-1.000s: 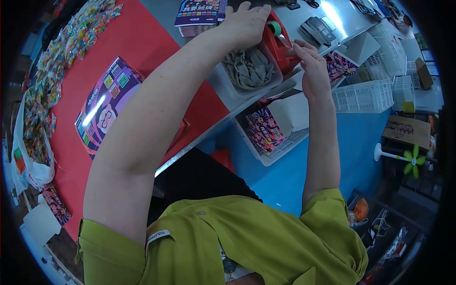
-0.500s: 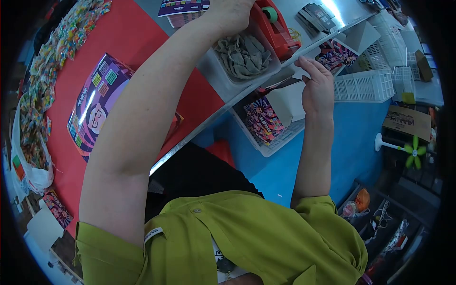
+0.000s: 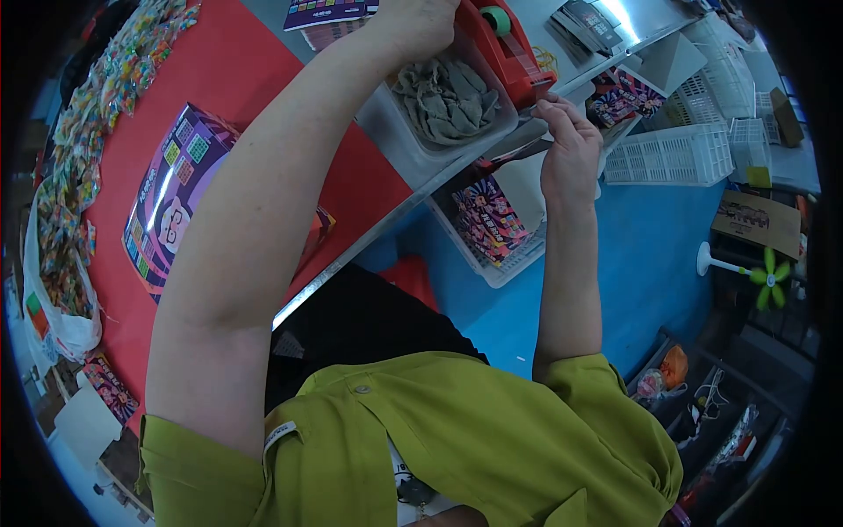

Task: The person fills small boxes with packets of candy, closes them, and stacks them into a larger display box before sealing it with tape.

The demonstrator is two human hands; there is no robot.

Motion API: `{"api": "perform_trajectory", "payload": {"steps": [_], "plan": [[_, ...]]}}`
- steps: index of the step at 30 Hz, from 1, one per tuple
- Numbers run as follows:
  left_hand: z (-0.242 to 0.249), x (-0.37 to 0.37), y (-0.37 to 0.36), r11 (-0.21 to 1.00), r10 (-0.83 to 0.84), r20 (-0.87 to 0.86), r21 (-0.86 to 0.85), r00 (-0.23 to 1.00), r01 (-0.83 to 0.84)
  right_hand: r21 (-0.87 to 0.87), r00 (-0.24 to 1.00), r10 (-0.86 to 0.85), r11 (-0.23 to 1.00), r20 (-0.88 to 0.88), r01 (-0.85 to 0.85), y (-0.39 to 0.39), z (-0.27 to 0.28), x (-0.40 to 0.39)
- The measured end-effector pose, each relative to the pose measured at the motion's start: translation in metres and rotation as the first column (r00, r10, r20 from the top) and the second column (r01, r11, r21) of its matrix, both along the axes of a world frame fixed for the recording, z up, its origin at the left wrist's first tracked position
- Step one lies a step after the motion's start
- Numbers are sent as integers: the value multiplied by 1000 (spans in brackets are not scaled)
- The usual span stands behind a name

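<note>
My left hand (image 3: 421, 28) reaches to the top edge of the view, beside the red tape dispenser (image 3: 500, 48); its fingers are out of frame or hidden. My right hand (image 3: 571, 133) is at the cutter end of that dispenser. Its thumb and fingers are pinched together, and whatever is between them is too small to make out. A roll of green-cored tape (image 3: 497, 21) sits in the dispenser. Between my arms stands a clear plastic bin (image 3: 421, 156) with a crumpled grey-green cloth (image 3: 452, 101) inside. Behind my left wrist lies a stack of purple printed cards (image 3: 325, 12).
A purple printed package (image 3: 171, 206) lies on the red table surface (image 3: 237, 66), partly behind my left forearm. Many small wrapped candies (image 3: 105, 79) line the far left. Below the table edge, a white basket (image 3: 500, 277) holds a patterned box (image 3: 492, 220). White crates (image 3: 667, 156) stand at right.
My right hand has moved slightly up and left, from just off the tape dispenser to its cutter end. My left hand has shifted only a little.
</note>
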State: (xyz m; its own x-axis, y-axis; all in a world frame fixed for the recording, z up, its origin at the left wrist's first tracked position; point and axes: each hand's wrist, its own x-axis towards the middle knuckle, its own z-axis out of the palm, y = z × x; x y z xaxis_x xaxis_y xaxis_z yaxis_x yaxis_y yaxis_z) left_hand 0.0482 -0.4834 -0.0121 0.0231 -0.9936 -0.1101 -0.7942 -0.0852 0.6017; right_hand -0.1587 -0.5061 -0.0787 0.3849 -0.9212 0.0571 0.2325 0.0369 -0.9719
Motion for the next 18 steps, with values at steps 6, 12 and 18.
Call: {"api": "perform_trajectory", "payload": {"steps": [6,12,18], "plan": [[21,-10,9,998,-30,-97,48,995,35,-155,985,-157,977,-77,144,12,14,-11],[40,-26,6,990,-74,-207,99,976,96,-154,999,-8,988,37,13,48,35,-21],[70,-26,90,982,-42,-258,167,965,87,-244,974,199,955,109,-168,85,49,-13]]}}
